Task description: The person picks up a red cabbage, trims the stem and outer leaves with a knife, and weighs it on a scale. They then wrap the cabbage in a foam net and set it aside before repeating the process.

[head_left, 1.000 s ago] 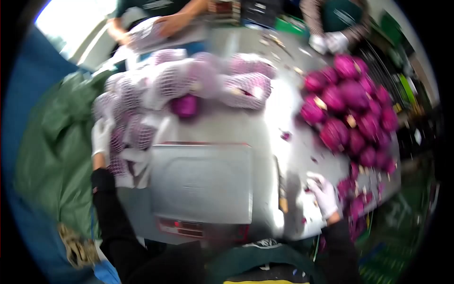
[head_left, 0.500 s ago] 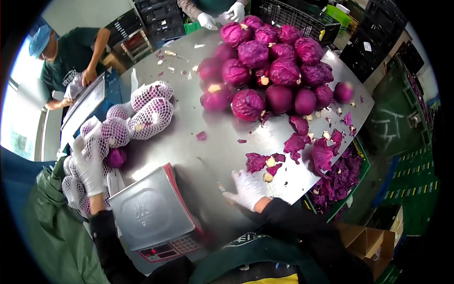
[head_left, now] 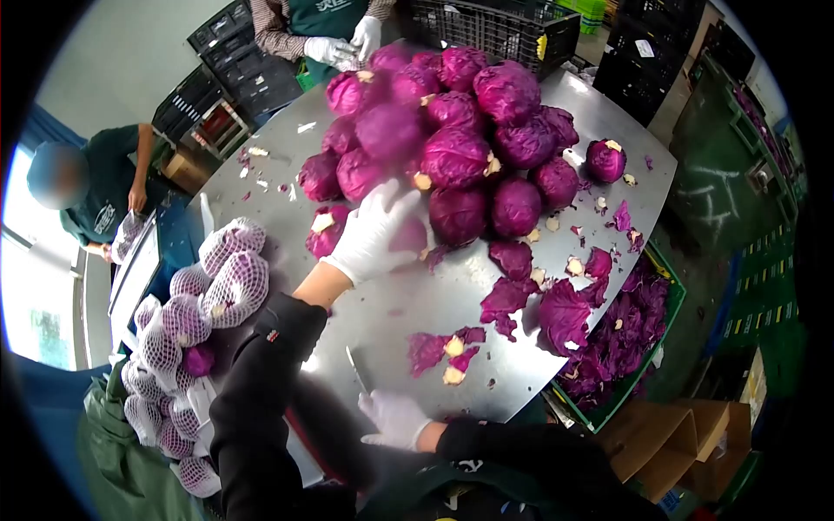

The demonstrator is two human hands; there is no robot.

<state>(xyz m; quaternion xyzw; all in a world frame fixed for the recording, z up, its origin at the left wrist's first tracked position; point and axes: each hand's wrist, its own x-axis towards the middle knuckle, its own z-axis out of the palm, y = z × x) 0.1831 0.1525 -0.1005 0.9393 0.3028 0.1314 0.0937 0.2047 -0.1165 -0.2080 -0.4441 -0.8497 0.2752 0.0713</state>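
Note:
My left hand (head_left: 372, 236), in a white glove, reaches into the near left side of a pile of red cabbages (head_left: 456, 156). Its fingers curve over one slightly blurred cabbage (head_left: 408, 236). Lower down, my gloved right hand (head_left: 396, 420) is over the metal table (head_left: 326, 334), closed around the handle end of a small knife (head_left: 356, 368); the blade points up and left. Trimmed leaves and pale stem pieces (head_left: 453, 347) lie to the right of this hand.
Netted cabbages (head_left: 187, 319) lie at the left. My left sleeve partly hides the scale (head_left: 304, 453). A green crate (head_left: 599, 421) of leaves stands below the right edge, near cardboard boxes (head_left: 660, 443). One co-worker (head_left: 326, 26) stands across the table, another (head_left: 100, 187) at the left.
My left hand has moved from the netted cabbages up and right to the pile, onto a cabbage. The view has shifted, and my right hand appears lower and farther left.

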